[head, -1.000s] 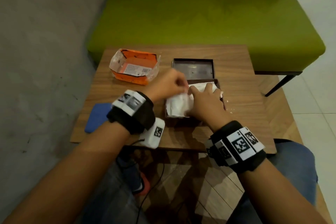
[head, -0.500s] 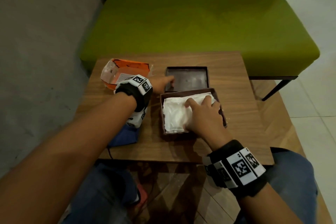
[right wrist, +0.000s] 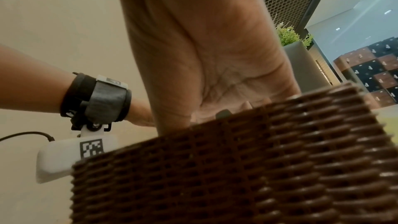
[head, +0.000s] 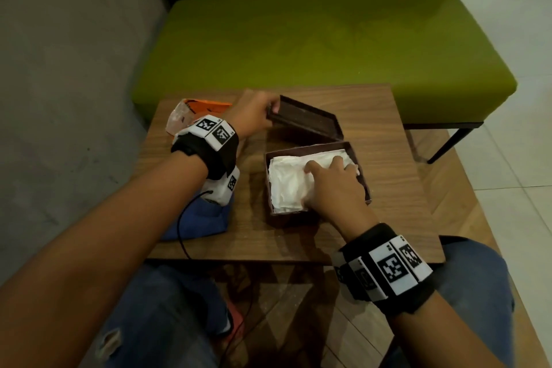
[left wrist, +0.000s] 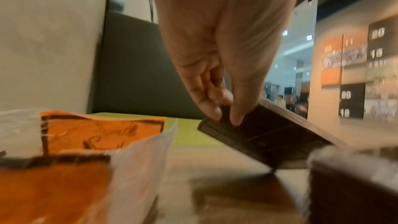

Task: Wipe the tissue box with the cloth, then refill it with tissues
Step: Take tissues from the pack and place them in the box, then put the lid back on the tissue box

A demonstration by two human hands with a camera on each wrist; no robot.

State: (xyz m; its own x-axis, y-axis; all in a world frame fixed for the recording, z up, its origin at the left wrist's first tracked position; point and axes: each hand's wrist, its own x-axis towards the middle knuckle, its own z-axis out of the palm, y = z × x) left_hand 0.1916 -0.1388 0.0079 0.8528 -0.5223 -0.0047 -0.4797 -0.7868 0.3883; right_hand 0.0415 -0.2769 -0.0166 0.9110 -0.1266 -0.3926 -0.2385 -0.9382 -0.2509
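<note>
Refilling looks done: white tissues (head: 294,181) fill the woven brown tissue box (head: 363,176) mid-table under the flat, relaxed right hand (head: 331,185); left hand (head: 254,115) pinches the tilted lid (head: 307,122), so closing remains

There are not many words to read here. In the left wrist view, a wall display (left wrist: 364,67) far behind has orange and dark squares with white numbers. One dark square looks like "20" with "18" under it, and a lower dark square looks like the same two numbers, but they are blurry. The orange packet (left wrist: 101,132) has dark curly letters that are too blurry to read. The wrist bands (head: 394,266) carry black and white square codes, not words. The white label on the orange packet in the head view is too small to read.
</note>
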